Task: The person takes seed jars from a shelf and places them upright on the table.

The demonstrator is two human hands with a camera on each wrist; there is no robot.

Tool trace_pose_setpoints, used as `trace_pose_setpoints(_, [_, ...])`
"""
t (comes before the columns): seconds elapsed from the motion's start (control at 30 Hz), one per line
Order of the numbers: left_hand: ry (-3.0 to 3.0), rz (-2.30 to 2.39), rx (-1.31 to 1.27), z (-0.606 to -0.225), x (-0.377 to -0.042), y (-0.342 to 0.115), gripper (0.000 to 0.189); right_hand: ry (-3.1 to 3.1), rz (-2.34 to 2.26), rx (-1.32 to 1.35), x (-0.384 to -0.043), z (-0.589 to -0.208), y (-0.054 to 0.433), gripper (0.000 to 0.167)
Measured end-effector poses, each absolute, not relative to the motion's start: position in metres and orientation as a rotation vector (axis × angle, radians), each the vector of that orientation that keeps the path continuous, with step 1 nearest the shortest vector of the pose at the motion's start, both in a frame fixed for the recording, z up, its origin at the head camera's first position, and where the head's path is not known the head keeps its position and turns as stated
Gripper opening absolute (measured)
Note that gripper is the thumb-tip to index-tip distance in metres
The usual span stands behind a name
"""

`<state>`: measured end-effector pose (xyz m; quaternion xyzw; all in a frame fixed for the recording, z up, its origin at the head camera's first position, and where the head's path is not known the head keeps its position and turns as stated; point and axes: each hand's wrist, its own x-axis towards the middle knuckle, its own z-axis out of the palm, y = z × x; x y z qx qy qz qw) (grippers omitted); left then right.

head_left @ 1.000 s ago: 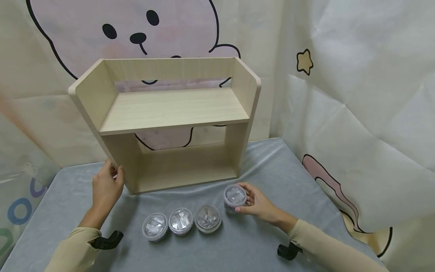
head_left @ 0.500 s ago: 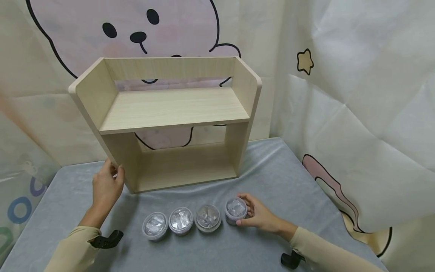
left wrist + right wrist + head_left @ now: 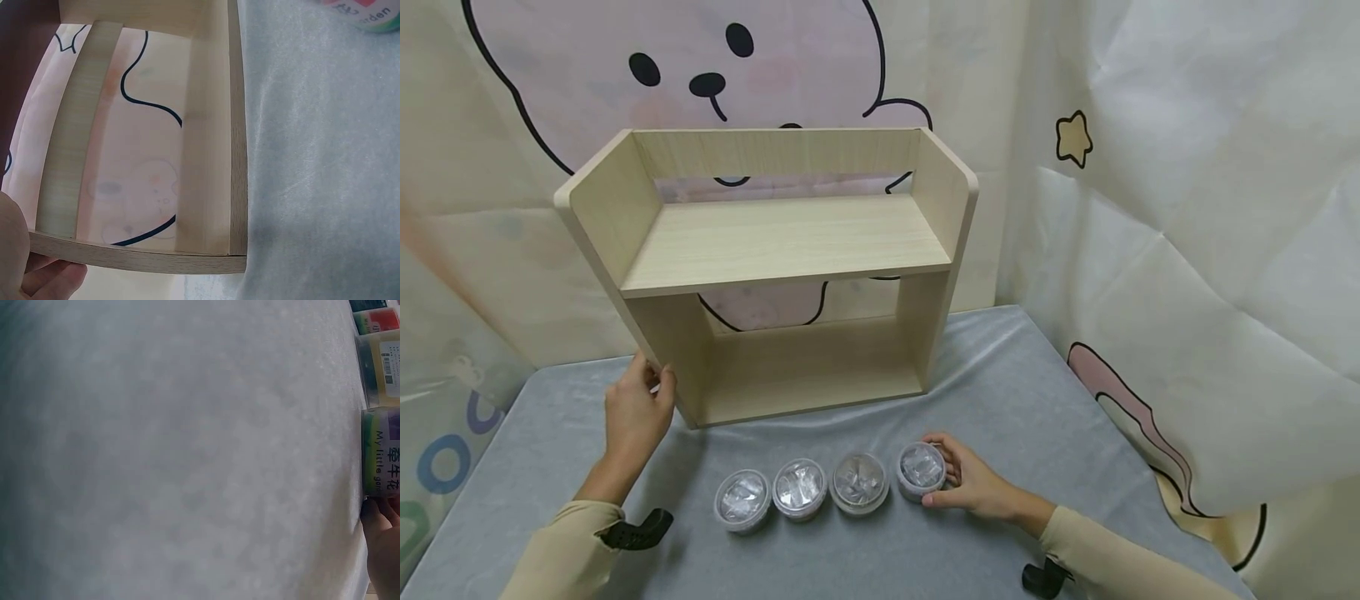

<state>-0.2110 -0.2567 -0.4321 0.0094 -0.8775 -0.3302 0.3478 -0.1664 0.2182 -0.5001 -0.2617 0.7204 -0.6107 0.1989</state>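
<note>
My left hand [image 3: 634, 414] grips the lower left side panel of a pale wooden two-tier shelf [image 3: 786, 237]. In the left wrist view, the thumb and fingers [image 3: 59, 282] lie on either side of the panel's edge [image 3: 156, 260]. My right hand [image 3: 976, 483] holds a small round tub [image 3: 921, 467] with a clear lid, thumb and fingers around its side. Its label [image 3: 381, 453] reads "My little" in the right wrist view. To its left three similar tubs stand in a row: a left one [image 3: 742, 500], a middle one [image 3: 799, 488] and a right one [image 3: 859, 483].
A grey-blue cloth [image 3: 992, 375] covers the table. The shelf stands towards the back, before a printed curtain [image 3: 760, 75]. Another curtain [image 3: 1210, 250] hangs along the right side.
My right hand has brought its tub down and towards me, level with the row's right end. The left hand and the shelf have stayed in place.
</note>
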Motion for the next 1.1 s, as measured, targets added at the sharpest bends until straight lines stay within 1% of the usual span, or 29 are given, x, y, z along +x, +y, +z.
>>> trace_pose_setpoints(0.4, [-2.267,-0.898,0.011,-0.436,-0.212,-0.257,0.010,2.035,-1.708,-0.738,-0.168,-0.501,0.219,0.076])
trace_pose_setpoints(0.73, [-2.358,-0.922,0.044,-0.433,-0.206,-0.259,0.014,2.018,-1.669,-0.759,-0.170,-0.501,0.224,0.076])
trace_pose_setpoints(0.8, [-2.383,-0.926,0.036,-0.432,-0.202,-0.259,0.019,2.004,-1.663,-0.778,-0.170,-0.499,0.226,0.071])
trace_pose_setpoints(0.97, [-2.429,-0.920,0.084,-0.428,-0.191,-0.262,0.037,2.082,-1.641,-0.796,-0.173,-0.492,0.229,0.051])
trace_pose_setpoints(1.03, [-2.414,-0.932,0.122,-0.427,-0.187,-0.262,0.039,2.154,-1.640,-0.779,-0.175,-0.488,0.229,0.047])
trace_pose_setpoints(1.1, [-2.377,-0.944,0.155,-0.426,-0.183,-0.261,0.037,2.229,-1.647,-0.769,-0.178,-0.483,0.228,0.044])
